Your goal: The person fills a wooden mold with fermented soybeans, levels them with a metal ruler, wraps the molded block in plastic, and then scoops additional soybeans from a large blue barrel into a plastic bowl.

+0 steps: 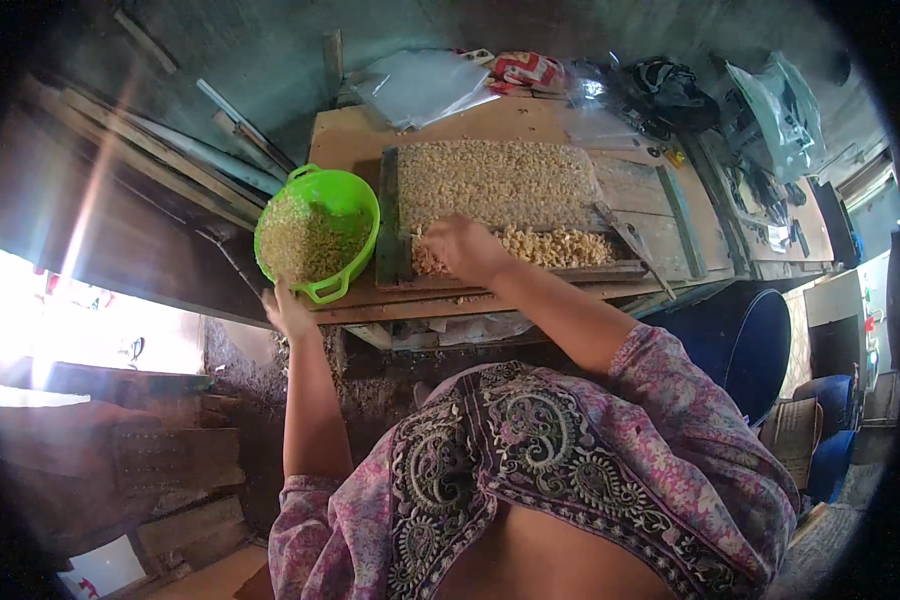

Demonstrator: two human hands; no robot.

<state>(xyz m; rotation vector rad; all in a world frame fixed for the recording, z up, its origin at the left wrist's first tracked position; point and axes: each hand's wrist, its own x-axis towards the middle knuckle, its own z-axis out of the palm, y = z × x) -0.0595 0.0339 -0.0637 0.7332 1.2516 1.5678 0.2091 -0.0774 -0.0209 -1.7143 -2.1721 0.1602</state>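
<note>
A bright green plastic basin (368,215) with loop handles tilts at the table's left edge, heaped with pale crumbly grains (305,235). My left hand (288,312) grips its near lower side, the fingers partly hidden against the wall. To the right lies a shallow wooden frame tray (390,215). Most of it holds a flat sheet of pale, lumpy pieces (495,180); along the near side runs a looser, yellower strip of pieces (555,246). Over the left part of that strip, my right hand (462,248) reaches down, touching the pieces. Its fingertips are blurred and partly hidden.
A thin stick (635,250) crosses the tray's right end, beside a wooden bar (682,220). Clear plastic sheets (425,85) and a red-white packet (528,70) lie behind. A blue drum (740,340) stands below the table at right; long boards (160,150) lean at left.
</note>
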